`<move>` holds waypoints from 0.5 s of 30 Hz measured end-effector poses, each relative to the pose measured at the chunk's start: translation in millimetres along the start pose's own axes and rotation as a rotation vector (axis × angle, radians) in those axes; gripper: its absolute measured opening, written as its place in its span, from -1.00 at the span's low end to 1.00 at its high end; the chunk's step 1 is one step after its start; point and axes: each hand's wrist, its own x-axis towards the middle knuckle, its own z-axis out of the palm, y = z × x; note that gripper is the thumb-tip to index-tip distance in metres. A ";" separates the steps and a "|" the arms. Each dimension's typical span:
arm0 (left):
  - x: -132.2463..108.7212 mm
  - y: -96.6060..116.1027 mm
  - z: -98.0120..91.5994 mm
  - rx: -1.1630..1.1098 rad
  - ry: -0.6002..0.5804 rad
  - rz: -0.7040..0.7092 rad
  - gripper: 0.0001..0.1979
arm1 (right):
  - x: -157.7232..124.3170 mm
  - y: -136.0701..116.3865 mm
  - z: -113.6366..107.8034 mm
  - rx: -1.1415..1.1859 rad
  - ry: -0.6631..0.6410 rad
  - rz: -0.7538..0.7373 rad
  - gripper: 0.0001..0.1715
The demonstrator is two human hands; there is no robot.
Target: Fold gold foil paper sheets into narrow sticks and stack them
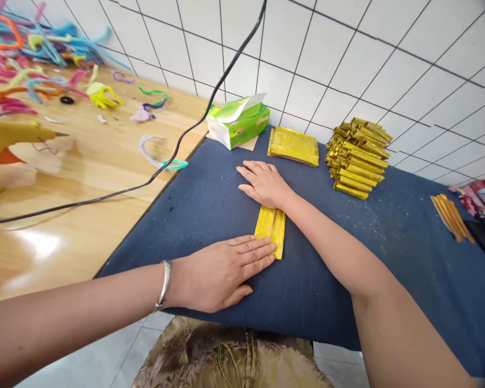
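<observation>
A flat folded strip of gold foil paper (271, 223) lies on the dark blue cloth in front of me, with a seam along its length. My left hand (222, 272) rests flat with its fingers stretched over the near end of the strip. At the far end, my right hand (264, 183) lies palm down with fingers spread, covering that part. Beyond it sits a flat stack of gold paper (293, 145). Right of that stack, a tall pile of folded gold strips (359, 159) stands near the wall.
A green tissue box (242, 121) stands by the tiled wall. A black cable (178, 143) crosses the view at left. On the wooden table are a yellow glue gun (12, 145) and colourful pipe cleaners (44, 48). Several brownish-gold strips (451, 217) lie at far right.
</observation>
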 end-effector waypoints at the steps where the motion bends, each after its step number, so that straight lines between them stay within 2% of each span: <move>1: -2.4 3.1 -4.1 -0.007 -0.011 0.014 -0.40 | -0.3 0.4 1.1 -0.001 0.006 -0.002 -0.38; 4: 2.3 3.6 -22.9 -0.015 0.003 0.051 -0.45 | -0.5 1.6 3.5 -0.007 0.010 -0.008 -0.38; 7: 23.3 -9.4 -37.1 -0.023 0.088 0.073 -0.53 | -0.4 2.7 4.7 -0.012 -0.003 -0.007 -0.37; 8: 31.6 -15.6 -37.8 -0.024 0.084 0.078 -0.53 | -0.3 3.0 5.0 -0.014 -0.007 -0.005 -0.37; 11: 51.2 -32.4 -27.5 -0.019 0.012 0.129 -0.51 | -0.5 3.7 5.8 -0.021 0.005 0.000 -0.37; 15: 53.9 -36.2 -7.0 0.006 0.018 0.130 -0.30 | -1.0 4.1 6.2 -0.013 0.012 -0.013 -0.38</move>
